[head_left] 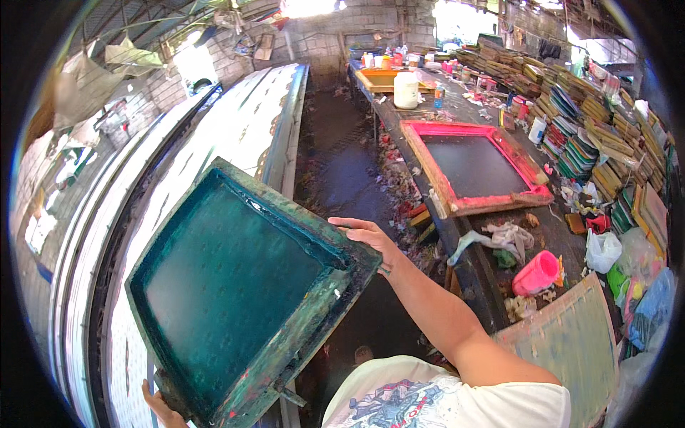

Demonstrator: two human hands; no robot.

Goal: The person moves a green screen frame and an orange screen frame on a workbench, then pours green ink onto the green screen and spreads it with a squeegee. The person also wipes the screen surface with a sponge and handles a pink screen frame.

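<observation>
"So, which step is in hand?"

"Handling the green frame (228,285), I'd judge; it is tilted, above the right edge of the long white counter (221,135) toward its near end, and partly over the floor (342,157) beside it; whether its lowest corner touches the counter, I can't tell."

"And the grip?"

"The right hand (367,242) is clasped on the frame's right corner, fingers lying over the rim; the left hand (163,408) is at the lower left edge, partly hidden behind the wood; I can't tell whether its fingers are closed."

"What does the next move call for, then?"

"Steady support from both sides, as I see it, with the rims taking the weight and the mesh kept off anything that could smear it; the dark counter (467,228) already carries a pink frame (478,167) along its left edge, with a rag (510,237) and a pink cup (536,273) closer to its near end; swinging the green one that way would call for care."
</observation>
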